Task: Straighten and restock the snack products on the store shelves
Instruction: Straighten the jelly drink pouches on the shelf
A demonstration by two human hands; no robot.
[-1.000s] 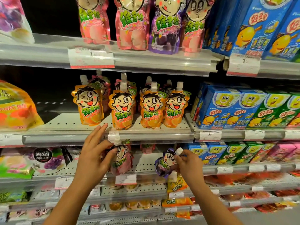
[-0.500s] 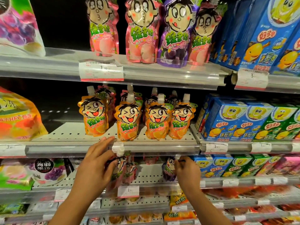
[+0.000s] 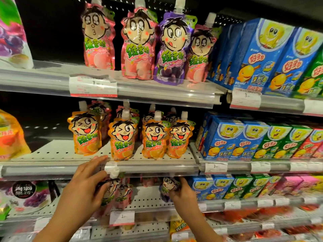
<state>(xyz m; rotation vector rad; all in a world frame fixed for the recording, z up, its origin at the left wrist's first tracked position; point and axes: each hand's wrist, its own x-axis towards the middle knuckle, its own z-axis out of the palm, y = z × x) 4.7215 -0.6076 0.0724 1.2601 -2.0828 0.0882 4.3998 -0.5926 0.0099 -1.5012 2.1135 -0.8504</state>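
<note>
On the lower shelf [image 3: 148,200], the left hand [image 3: 83,187] grasps a pink pouch [image 3: 109,191]; at its three o'clock, the right hand [image 3: 183,192] grasps a purple pouch [image 3: 167,186].

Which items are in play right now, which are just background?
In play: left hand holding pink pouch; right hand holding purple pouch.
Background: orange pouches, blue boxes, top-shelf pouches, price tag.
</note>
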